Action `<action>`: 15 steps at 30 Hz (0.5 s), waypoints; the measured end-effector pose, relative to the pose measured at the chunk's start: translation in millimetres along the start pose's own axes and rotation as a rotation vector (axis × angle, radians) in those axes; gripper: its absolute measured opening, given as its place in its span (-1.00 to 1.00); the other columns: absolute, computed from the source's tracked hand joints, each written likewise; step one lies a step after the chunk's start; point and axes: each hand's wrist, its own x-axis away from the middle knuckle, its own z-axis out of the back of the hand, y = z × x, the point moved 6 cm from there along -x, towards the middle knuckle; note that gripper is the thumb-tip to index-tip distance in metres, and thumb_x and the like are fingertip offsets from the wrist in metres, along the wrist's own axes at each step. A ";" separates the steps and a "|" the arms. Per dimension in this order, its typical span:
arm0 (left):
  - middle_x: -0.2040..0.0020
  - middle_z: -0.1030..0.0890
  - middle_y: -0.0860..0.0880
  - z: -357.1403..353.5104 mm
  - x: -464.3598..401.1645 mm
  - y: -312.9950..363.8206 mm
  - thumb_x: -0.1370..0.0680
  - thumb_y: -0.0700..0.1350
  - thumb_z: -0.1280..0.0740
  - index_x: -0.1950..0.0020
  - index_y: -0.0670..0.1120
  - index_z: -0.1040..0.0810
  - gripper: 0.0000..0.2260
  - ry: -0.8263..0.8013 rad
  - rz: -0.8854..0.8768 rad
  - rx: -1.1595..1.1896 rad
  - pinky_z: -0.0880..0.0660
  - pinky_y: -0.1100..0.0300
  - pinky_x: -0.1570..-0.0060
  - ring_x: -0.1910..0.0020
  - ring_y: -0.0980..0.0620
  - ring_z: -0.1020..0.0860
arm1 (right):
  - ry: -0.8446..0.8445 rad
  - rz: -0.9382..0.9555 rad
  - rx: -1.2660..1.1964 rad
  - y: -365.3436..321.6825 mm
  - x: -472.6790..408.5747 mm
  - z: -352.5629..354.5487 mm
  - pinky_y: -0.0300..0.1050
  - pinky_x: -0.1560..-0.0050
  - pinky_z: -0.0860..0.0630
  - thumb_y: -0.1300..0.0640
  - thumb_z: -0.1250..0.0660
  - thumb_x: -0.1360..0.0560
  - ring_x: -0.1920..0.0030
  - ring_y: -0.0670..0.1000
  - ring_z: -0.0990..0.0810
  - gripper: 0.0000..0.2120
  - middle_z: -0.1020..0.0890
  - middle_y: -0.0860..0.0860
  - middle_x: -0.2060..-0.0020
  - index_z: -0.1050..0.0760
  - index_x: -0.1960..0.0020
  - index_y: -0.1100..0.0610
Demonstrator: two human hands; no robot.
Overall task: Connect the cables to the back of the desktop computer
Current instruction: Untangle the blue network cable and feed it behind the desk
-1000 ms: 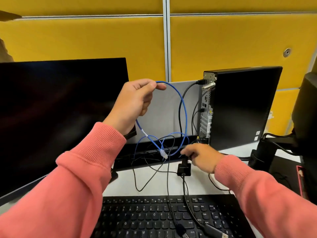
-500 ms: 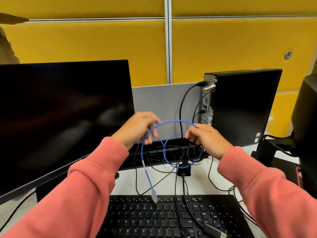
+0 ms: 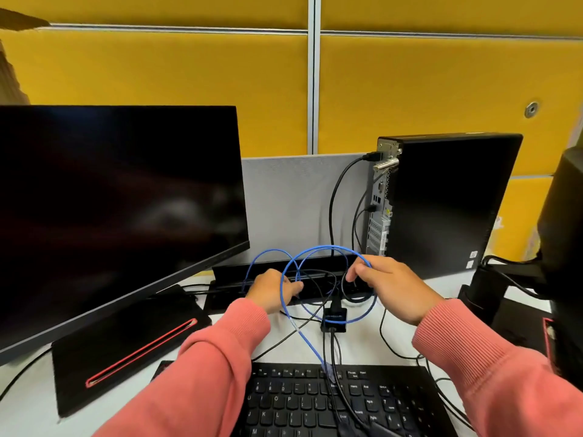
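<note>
The black desktop computer (image 3: pixel 448 203) stands upright at the back right, its metal rear panel (image 3: pixel 380 212) facing left. Two black cables are plugged into that panel, one at the top and one at mid-height. A blue network cable (image 3: pixel 326 247) forms loops over the desk behind the keyboard. My right hand (image 3: pixel 394 287) pinches the right side of the top loop, below the rear panel. My left hand (image 3: pixel 269 290) is low by the cable tray, with the loop's left side crossing its fingers. The cable's clear plug (image 3: pixel 328 372) rests on the keyboard's top row.
A large dark monitor (image 3: pixel 110 200) fills the left, on a black base with a red slot (image 3: pixel 126 345). The black keyboard (image 3: pixel 315 408) lies near me. A small black adapter box (image 3: pixel 333 318) and loose black cables lie between my hands. A black monitor stand (image 3: pixel 561 247) is at the right edge.
Both hands have dropped toward the desk with the blue cable. My left hand came down from high up to the cable tray, and the clear plug has sunk onto the keyboard.
</note>
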 end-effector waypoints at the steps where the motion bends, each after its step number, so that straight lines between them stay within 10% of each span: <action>1: 0.17 -0.62 -0.11 -5.2 -1.5 -0.5 -0.58 0.03 -0.41 0.13 -0.12 -0.61 -0.77 -0.012 -0.006 0.010 -0.50 0.19 0.16 0.21 0.00 -0.55 | -0.012 -0.003 -0.002 1.7 -0.1 -1.7 -0.23 0.17 -0.38 0.11 -0.17 -0.66 0.21 -0.13 -0.47 -0.71 -0.55 -0.12 0.21 -0.63 0.10 0.03; 8: 0.37 -0.56 0.00 14.3 -6.3 -7.5 -0.55 -0.12 -0.45 0.34 -0.05 -0.56 -0.74 0.244 -0.087 0.098 -0.44 0.17 0.21 0.30 0.03 -0.51 | -0.173 -0.030 0.008 15.3 -4.6 -14.8 -0.16 0.26 -0.57 0.43 -0.24 -0.44 0.26 -0.06 -0.55 -0.62 -0.61 0.01 0.27 -0.68 0.14 0.01; 15: 0.31 -0.62 0.04 32.6 -5.0 -7.0 -0.60 0.00 -0.40 0.19 0.02 -0.63 -0.82 0.382 -0.234 -0.090 -0.50 0.16 0.25 0.25 0.00 -0.60 | 0.118 0.012 -0.090 -9.7 -58.0 -10.1 -0.28 0.19 -0.48 0.35 -0.18 -0.58 0.21 -0.08 -0.63 -0.63 -0.70 -0.02 0.01 -0.68 -0.10 0.03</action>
